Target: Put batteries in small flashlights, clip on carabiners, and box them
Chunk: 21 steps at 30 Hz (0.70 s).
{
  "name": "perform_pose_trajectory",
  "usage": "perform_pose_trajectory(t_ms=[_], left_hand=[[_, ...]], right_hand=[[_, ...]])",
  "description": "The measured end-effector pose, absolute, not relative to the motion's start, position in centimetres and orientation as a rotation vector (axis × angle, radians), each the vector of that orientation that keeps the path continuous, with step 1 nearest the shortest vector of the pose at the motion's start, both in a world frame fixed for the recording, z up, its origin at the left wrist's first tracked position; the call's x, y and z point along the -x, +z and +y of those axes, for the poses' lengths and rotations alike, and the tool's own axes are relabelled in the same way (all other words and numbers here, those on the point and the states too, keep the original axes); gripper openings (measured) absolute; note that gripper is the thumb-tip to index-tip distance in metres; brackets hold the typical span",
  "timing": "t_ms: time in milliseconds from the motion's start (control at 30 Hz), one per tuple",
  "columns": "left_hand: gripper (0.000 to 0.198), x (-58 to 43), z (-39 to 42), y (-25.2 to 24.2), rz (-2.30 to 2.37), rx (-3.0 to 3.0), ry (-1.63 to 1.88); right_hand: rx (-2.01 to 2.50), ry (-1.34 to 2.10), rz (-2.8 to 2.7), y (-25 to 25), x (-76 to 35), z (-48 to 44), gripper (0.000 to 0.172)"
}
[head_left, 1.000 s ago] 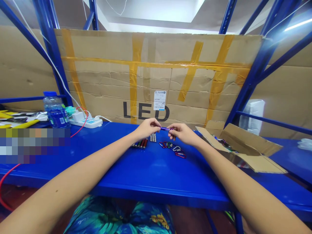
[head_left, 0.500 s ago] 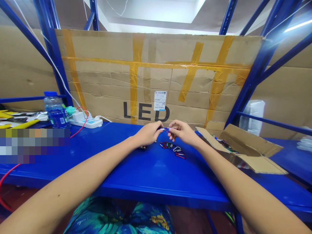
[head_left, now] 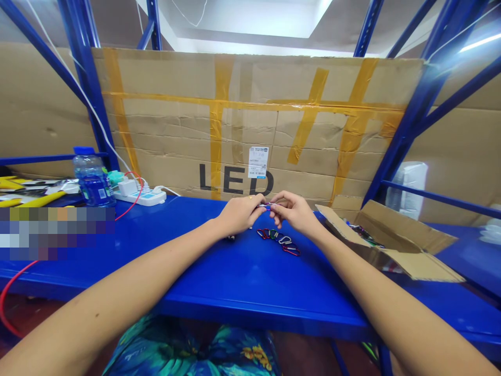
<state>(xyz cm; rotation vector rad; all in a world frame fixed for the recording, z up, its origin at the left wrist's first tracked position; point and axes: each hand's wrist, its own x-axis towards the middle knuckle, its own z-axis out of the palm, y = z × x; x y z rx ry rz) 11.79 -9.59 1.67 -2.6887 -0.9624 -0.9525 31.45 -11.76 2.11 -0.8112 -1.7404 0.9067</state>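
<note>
Both bare hands meet above the far half of a blue table (head_left: 250, 287), fingertips almost touching: the left hand (head_left: 237, 215) and the right hand (head_left: 291, 211) each pinch one end of a small purple-and-silver piece (head_left: 268, 206). Its exact shape is mostly hidden by the fingers. One second ago the hands were farther apart and more of its purple length showed; the left hand has since come lower and nearer the right. It now blocks the view of a row of dark and red tubes (head_left: 231, 238), of which only the ends show, and of the silver studs (head_left: 250, 227), of which just a speck remains visible. Below the right hand, five clips (head_left: 273, 234) in red, green and silver lie in a curved line, unmoved. To the right sits an open box (head_left: 391, 224) with small items inside, its flaps folded outward. At far left stand a blue-capped bottle (head_left: 94, 183) and a white power strip (head_left: 151, 197), with a red cable (head_left: 140, 190) beside them. Behind everything rises a cardboard sheet (head_left: 176, 138) printed "LED", crossed with yellow tape.
</note>
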Motion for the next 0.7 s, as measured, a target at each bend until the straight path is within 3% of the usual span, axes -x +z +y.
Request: perform_pose_trajectory(t_ms=[300,700], left_hand=[[0.023,-11.9,-9.9,1.8,-1.005,2.664,-1.015],[0.013,-11.5,-8.9,1.3,-0.773,2.836,-0.992]], right_hand=[[0.764,0.905,-1.628,2.1,-30.9,-12.0,0.037],[0.985,0.776,-1.843,2.0,-31.6,-11.8,0.017]])
